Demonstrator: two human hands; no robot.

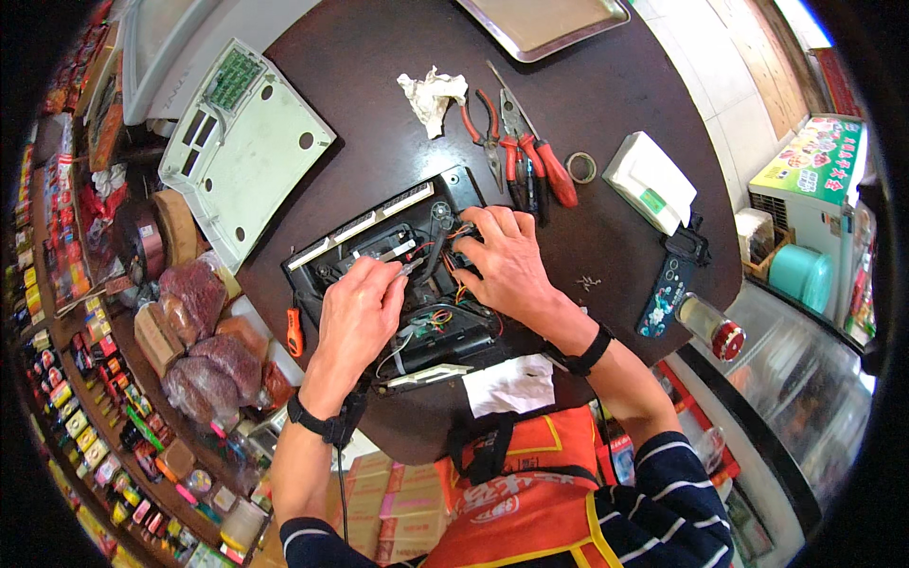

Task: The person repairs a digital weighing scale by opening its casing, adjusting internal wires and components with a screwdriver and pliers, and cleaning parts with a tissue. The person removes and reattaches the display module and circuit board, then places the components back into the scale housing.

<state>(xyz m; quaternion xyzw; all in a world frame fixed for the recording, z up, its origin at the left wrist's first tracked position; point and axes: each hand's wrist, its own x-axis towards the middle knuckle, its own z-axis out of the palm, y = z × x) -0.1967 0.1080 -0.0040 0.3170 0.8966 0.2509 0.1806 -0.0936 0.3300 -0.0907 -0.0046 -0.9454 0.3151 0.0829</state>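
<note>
An opened black machine chassis with wires, a belt and rollers showing lies at an angle on the dark table. Over its middle is my left hand, thumb and fingers pinched together at a small part among the wires. What they pinch is too small to make out. My right hand has its fingers bent round the chassis's right end, beside the coloured wires, gripping there. A white folded paper lies at the near table edge, close to the chassis.
A pale cover with a green circuit board lies at the left. Beyond the chassis are red-handled pliers, screwdrivers, crumpled tissue and a tape roll. Rightward are a white box, loose screws and a jar.
</note>
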